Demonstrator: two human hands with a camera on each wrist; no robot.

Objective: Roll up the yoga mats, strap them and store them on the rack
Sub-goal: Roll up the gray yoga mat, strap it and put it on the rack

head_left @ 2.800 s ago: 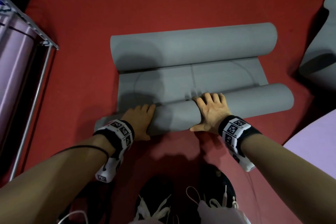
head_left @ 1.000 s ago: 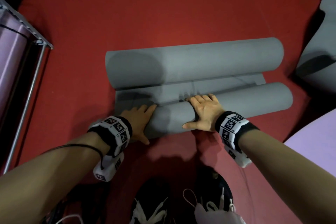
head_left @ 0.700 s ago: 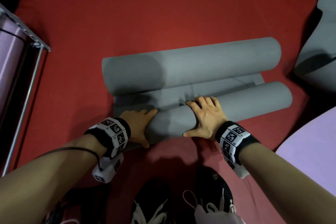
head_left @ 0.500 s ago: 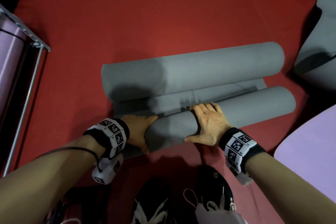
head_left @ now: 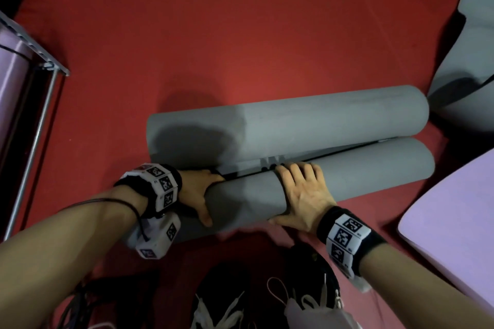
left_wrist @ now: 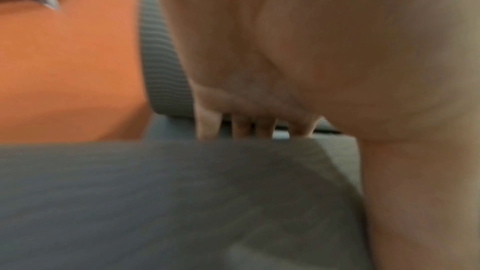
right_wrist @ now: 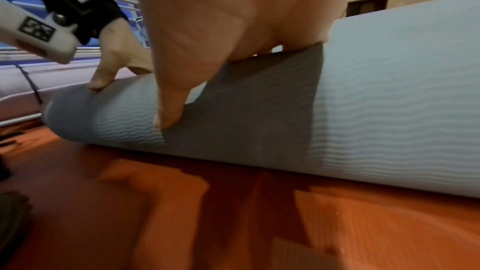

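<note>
Near roll (head_left: 347,171) now almost against far roll (head_left: 320,120), both hands (head_left: 304,195) flat, fingers spread over it

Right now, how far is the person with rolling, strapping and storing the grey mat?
Done: the near roll of the grey yoga mat almost meets the far roll; only a thin flat strip shows between them.
In hand: the left hand and right hand press on the near roll.
Left: closing that strip, strapping (no strap visible on it), then storing on the metal rack.
</note>
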